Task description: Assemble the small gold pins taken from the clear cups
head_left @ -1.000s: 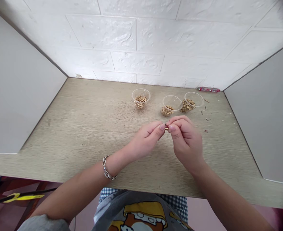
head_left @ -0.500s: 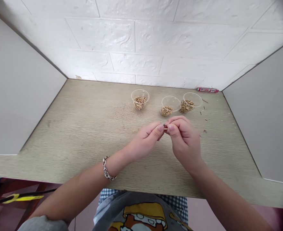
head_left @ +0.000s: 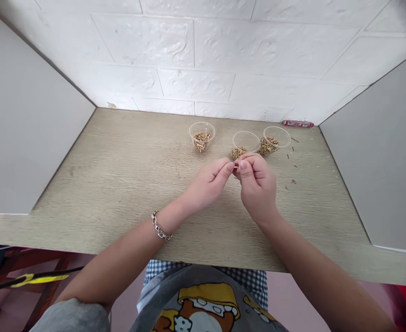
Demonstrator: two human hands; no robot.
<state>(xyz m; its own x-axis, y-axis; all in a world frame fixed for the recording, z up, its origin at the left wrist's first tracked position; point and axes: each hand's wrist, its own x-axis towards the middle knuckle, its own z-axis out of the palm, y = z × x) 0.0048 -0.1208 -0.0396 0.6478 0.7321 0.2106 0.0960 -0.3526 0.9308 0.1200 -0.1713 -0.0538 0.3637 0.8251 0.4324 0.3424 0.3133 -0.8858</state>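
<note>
My left hand (head_left: pixel 209 181) and my right hand (head_left: pixel 258 184) meet over the table, thumbs and fingertips pinched close together. Between them shows a thin brass-coloured pin (head_left: pixel 236 167), one end in each pinch. Its far ends are hidden under the fingers. Just beyond my fingers stands a clear plastic cup (head_left: pixel 246 133) with small brass-coloured pieces in it, partly covered by my right hand. Touching or close behind it, a second cup (head_left: pixel 277 129) holds darker brass pieces. A third cup (head_left: pixel 202 124) with shiny gold-coloured pieces sits further left.
A few loose thin pieces (head_left: pixel 287 156) lie on the wooden table (head_left: pixel 120 184) to the right. A red wrapped stick (head_left: pixel 297 123) rests against the white brick wall (head_left: pixel 223 46). Grey panels (head_left: pixel 379 161) close off both sides.
The whole scene sits slightly higher as the camera view shifted. My right hand has drawn slightly left and closer to my left. A dark bit that showed between the fingertips is no longer visible there.
</note>
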